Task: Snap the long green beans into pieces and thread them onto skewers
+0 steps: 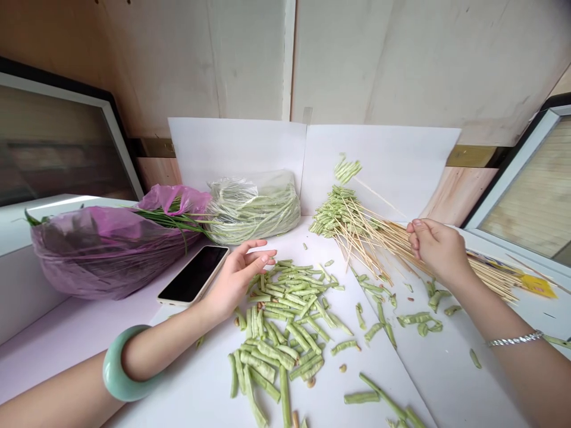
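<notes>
My right hand [435, 246] is closed around the end of a thin wooden skewer [379, 197]. Threaded across its far tip is a row of green bean pieces [347, 170], slightly blurred, held above a stack of bean skewers [334, 211]. My left hand [247, 270] hovers with fingers apart and nothing in them, at the far left edge of a heap of cut green beans [289, 321]. Bare skewers [491, 276] lie beneath and beyond my right wrist.
Left of the heap lies a phone [194, 276]. Behind it are a purple bag of greens [116, 249] and a clear bag of long beans [254, 205]. White boards [241, 145] stand at the back. Bean scraps [419, 321] lie scattered at right, near a yellow wrapper [537, 285].
</notes>
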{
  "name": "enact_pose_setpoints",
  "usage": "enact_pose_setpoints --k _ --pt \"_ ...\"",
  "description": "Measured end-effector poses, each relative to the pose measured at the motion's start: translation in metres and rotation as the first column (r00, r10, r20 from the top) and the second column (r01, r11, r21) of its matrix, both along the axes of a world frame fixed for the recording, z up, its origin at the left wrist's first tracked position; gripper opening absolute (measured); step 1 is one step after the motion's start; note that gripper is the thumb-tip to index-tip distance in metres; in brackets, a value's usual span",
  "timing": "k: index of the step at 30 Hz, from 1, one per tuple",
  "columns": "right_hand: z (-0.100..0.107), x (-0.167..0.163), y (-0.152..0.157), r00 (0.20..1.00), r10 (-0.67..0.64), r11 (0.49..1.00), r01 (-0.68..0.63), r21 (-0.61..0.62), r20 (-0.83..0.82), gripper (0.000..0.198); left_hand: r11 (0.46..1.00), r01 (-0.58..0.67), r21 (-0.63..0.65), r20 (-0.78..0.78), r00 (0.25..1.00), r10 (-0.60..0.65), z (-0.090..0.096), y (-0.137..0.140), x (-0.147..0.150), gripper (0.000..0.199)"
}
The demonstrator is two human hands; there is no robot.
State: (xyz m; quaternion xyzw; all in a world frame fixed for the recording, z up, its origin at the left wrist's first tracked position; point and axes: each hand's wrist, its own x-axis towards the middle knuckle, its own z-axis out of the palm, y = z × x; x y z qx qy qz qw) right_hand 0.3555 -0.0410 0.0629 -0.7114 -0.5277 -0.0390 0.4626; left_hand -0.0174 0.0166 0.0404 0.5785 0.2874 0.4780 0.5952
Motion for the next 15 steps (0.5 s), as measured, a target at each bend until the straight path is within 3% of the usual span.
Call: enact_pose_setpoints --k 4,9,15 --pt "-0.003 -0.009 0.01 0.992 -0.11 0.989 0.102 -0.11 -0.068 0.028 1.0 0.007 -0.018 -0.019 1.0 -0.007 0.002 -0.003 0.001 0.047" --pt "-0.004 -0.014 0.023 0.989 -0.149 0.938 0.141 -0.317 -0.001 0.022 1.0 0.01 -0.002 -0.033 0.999 -0.01 0.002 -0.003 0.001 0.042" --pt "-0.002 -0.015 0.019 0.986 -0.104 0.919 0.146 -0.367 0.133 0.021 0.999 0.034 -0.004 -0.028 0.999 -0.034 0.002 -0.002 0.001 0.042"
